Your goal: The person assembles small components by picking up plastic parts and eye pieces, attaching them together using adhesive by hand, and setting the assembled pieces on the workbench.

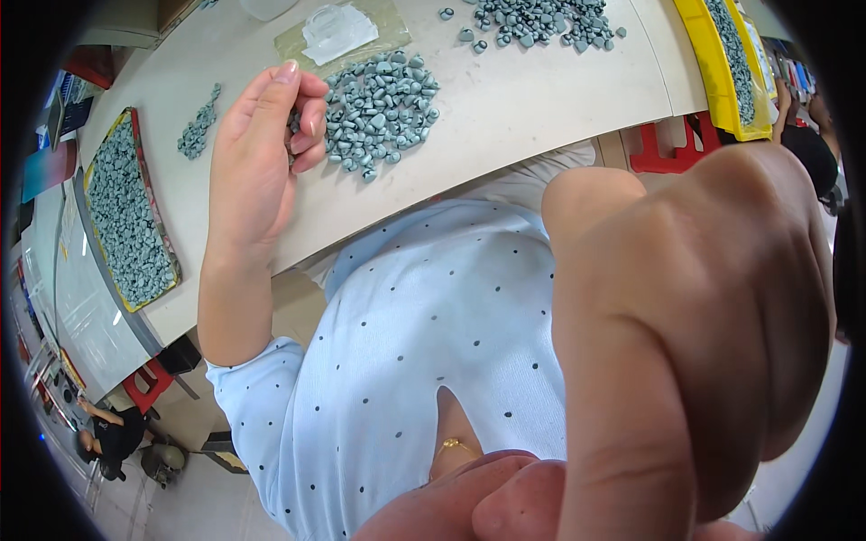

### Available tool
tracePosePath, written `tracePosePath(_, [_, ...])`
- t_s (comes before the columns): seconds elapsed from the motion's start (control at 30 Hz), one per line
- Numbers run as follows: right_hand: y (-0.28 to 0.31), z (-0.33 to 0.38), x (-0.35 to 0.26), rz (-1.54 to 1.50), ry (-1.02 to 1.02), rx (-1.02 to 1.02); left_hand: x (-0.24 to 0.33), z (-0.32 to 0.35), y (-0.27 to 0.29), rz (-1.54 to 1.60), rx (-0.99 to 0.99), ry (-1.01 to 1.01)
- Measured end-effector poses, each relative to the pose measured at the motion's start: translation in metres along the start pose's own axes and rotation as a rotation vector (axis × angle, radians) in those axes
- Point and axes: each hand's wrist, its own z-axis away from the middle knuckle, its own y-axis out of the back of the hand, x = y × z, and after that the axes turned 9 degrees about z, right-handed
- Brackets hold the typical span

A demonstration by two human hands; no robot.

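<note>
Right up against the camera, my right hand is filling most of the view. It is so close and blurred that I cannot tell if its fingers are spread or closed, and I am seeing nothing in it.

Farther out, my left hand is resting with its wrist on the white table, palm turned toward me. Its fingers are curling in and pinching a few small grey-blue pieces between the fingertips and the thumb. Touching these fingertips, just to their right, the loose pile of grey-blue pieces is lying on the table. Beyond the pile a clear plastic bag is lying flat. To the left of my left hand, a small cluster of pieces is lying apart, and farther left a yellow-rimmed tray is sitting full of the same pieces.

I am judging that the pinch is light and the pieces are small and rounded, so one may be slipping out and rolling to the table edge near my body. With my right hand covering the camera, I may also be knocking the pile without noticing.
</note>
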Motion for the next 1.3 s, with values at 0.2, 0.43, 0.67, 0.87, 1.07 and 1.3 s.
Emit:
tracePosePath(0.2, [-0.004, 0.005, -0.004, 0.005, 0.044, 0.023, -0.003, -0.001, -0.001, -0.017, -0.027, -0.04])
tracePosePath(0.43, [-0.007, 0.008, -0.007, 0.004, 0.062, 0.041, -0.006, 0.002, -0.002, -0.014, 0.012, -0.046])
tracePosePath(0.67, [-0.008, 0.005, -0.007, 0.0, 0.079, 0.025, -0.003, -0.003, 0.005, -0.02, -0.087, -0.04])
tracePosePath(0.87, [-0.009, 0.006, -0.008, -0.004, 0.09, 0.034, -0.005, -0.004, 0.006, -0.02, -0.073, -0.052])
tracePosePath(1.07, [-0.009, 0.004, -0.007, -0.009, 0.084, 0.043, -0.006, -0.004, 0.006, -0.002, -0.092, -0.036])
tracePosePath(1.3, [-0.008, 0.001, 0.005, -0.012, 0.037, 0.007, -0.004, -0.004, 0.007, -0.007, -0.085, -0.047])
